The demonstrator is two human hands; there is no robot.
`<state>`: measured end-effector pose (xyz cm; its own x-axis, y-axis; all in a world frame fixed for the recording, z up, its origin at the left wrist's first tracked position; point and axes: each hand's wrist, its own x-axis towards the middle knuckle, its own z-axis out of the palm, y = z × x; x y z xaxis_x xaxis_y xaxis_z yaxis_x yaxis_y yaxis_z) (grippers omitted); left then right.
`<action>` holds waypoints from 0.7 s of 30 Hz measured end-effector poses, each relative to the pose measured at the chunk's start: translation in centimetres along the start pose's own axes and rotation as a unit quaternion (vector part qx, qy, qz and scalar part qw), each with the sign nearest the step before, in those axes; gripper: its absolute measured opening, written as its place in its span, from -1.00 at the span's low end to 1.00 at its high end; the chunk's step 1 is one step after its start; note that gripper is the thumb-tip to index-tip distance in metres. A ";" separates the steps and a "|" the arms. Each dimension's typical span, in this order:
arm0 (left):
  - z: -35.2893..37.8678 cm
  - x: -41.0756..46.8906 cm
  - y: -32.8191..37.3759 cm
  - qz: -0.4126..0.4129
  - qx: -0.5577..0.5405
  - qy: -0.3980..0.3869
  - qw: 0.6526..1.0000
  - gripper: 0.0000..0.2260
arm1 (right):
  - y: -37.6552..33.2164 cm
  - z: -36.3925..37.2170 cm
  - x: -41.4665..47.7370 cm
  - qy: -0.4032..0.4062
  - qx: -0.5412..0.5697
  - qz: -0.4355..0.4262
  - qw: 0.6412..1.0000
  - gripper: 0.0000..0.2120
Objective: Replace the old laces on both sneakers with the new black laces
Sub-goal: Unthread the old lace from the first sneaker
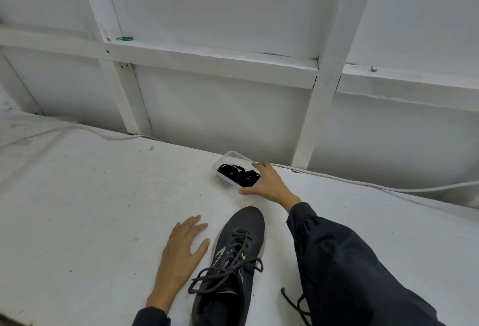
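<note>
The right hand point(269, 183) reaches across the table point(90, 209) to a small clear tub point(225, 181) near the back wall and takes it by its right end, thumb against the near wall and fingers hooked over the far rim. The new laces point(238, 174) lie bundled inside it, black and tangled. I'd judge the tub thin, light and a bit slippery, likely to skate on the table if pushed, so a hold across the short end like this one suits it. The laces themselves look soft and limp; they would be best taken by a stiff tip and drawn out one at a time, or they may come up as a knot. The left hand point(181, 250) lies flat and spread on the table, holding nothing, its thumb just beside the sneaker point(243, 224). That sneaker sits close to the person, toe toward the tub, old laces point(230, 255) threaded but loose and floppy. A dark lace end point(295, 305) shows by the right sleeve; whether it belongs to the second sneaker I cannot tell, as none is in view
</note>
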<state>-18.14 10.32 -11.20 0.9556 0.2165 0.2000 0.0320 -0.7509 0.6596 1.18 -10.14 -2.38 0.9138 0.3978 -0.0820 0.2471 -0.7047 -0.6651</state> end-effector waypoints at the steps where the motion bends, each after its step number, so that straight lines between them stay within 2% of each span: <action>1: -0.1 0.0 0.0 0.002 0.000 -0.003 1.000 -0.46 | 0.5 -0.8 -0.2 -0.008 -0.009 -0.007 1.000 -0.09; 4: 0.0 0.1 -0.3 0.002 0.001 -0.012 1.000 -0.51 | 2.3 -3.9 -1.3 -0.025 -0.019 -0.016 0.999 -0.12; 9: 0.2 0.2 -0.1 -0.009 0.004 -0.019 1.000 -0.71 | 6.6 -9.3 -5.2 -0.017 0.010 0.000 1.000 -0.17; 18: 0.2 0.1 -0.9 -0.020 0.004 -0.038 0.999 -0.70 | 16.1 -16.1 -13.8 -0.002 0.032 0.104 0.994 -0.06; 21: 0.1 0.1 -0.3 -0.008 -0.002 -0.031 0.999 -0.71 | 18.5 -17.8 -15.6 -0.011 0.043 0.131 0.990 -0.15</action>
<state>-18.04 10.52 -11.47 0.9711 0.1894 0.1450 0.0459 -0.7451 0.6654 -2.78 -39.81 -0.22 0.9354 0.2218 -0.2754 -0.0262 -0.7334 -0.6793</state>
